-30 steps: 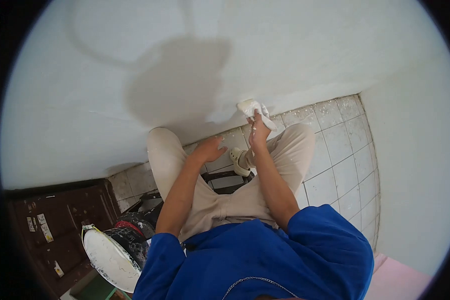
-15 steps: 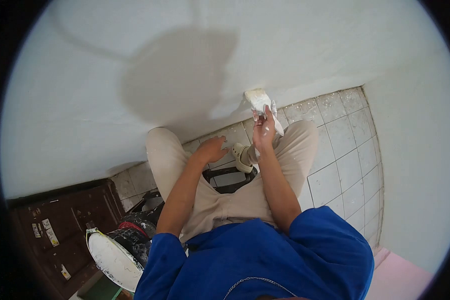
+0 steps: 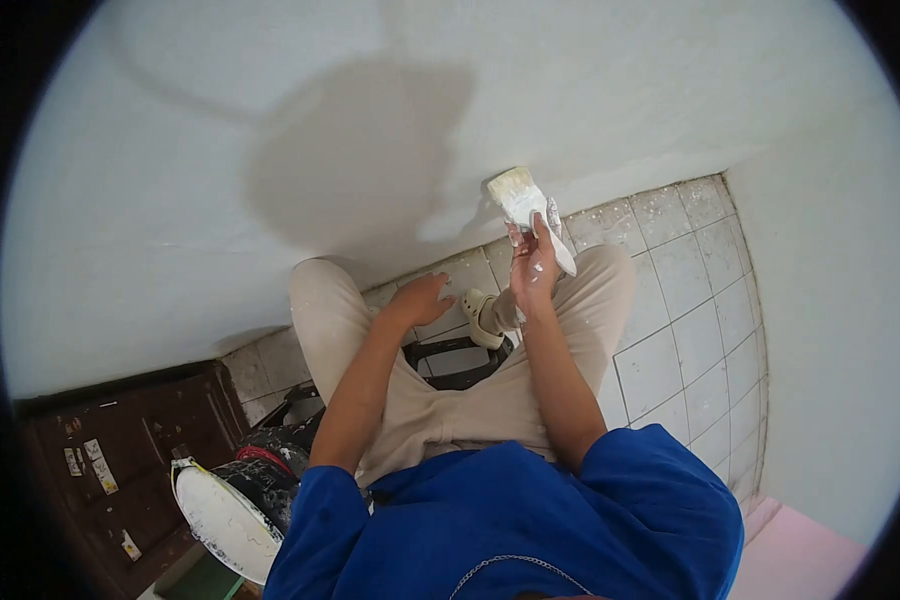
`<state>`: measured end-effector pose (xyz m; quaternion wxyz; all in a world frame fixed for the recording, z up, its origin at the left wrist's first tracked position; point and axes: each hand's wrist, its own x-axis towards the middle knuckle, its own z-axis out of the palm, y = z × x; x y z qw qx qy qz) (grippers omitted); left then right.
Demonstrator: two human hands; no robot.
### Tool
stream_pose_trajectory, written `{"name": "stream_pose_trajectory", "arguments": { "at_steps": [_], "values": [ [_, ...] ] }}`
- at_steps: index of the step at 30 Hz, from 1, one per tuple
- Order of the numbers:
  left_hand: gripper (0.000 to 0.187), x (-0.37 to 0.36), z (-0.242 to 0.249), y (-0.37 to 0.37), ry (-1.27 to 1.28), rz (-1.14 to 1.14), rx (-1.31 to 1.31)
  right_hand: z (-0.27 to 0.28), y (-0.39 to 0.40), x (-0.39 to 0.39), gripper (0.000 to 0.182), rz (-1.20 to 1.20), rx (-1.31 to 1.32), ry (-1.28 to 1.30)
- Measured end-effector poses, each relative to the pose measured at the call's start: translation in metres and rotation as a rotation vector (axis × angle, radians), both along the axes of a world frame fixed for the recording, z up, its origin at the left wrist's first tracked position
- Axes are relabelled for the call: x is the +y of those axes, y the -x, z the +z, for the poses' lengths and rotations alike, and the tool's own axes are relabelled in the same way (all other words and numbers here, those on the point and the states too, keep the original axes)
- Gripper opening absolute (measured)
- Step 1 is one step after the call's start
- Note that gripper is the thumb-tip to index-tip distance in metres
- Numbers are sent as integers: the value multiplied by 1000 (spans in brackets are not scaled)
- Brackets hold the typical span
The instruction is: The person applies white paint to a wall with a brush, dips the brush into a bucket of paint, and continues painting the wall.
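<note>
My right hand [image 3: 535, 268] is closed around a white paintbrush [image 3: 520, 202]. White paint smears mark the fingers and wrist. The brush's pale bristles lie against the white wall [image 3: 610, 90], low down near the floor, and its handle sticks out beside the hand toward my knee. My left hand [image 3: 422, 302] hangs beside the inner side of my left knee, fingers loosely bent and apart, holding nothing.
A paint-stained black bucket with a white round top [image 3: 225, 520] stands at lower left, beside a brown wooden door [image 3: 110, 470]. Beneath me is a black stool [image 3: 460, 375]. Paint-spotted tiles [image 3: 690, 300] reach a corner at right. A beige clog [image 3: 482, 316] shows between my knees.
The brush and my right hand have shifted slightly, with the bristles a little higher on the wall and the handle swung a bit to the right. My left hand stays nearly where it was.
</note>
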<state>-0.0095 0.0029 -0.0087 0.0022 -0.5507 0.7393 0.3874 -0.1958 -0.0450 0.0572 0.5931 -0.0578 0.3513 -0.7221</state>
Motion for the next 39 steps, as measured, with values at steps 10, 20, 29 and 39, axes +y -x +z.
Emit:
{"name": "stream_pose_trajectory", "arguments": {
  "at_steps": [10, 20, 29, 39],
  "values": [
    [49, -1, -9, -3, 42, -3, 11, -103, -19, -23, 36, 75, -78, -294],
    [46, 0, -1, -1, 47, 18, 48, 21, -9, 20, 30, 66, -55, 54],
    [49, 0, -2, 3, 8, 3, 12, -125, -28, -8, 22, -80, -65, -464],
    [48, -3, -10, 2, 39, -22, 65, 103, -56, 37, 37, -101, -61, 133]
  ]
}}
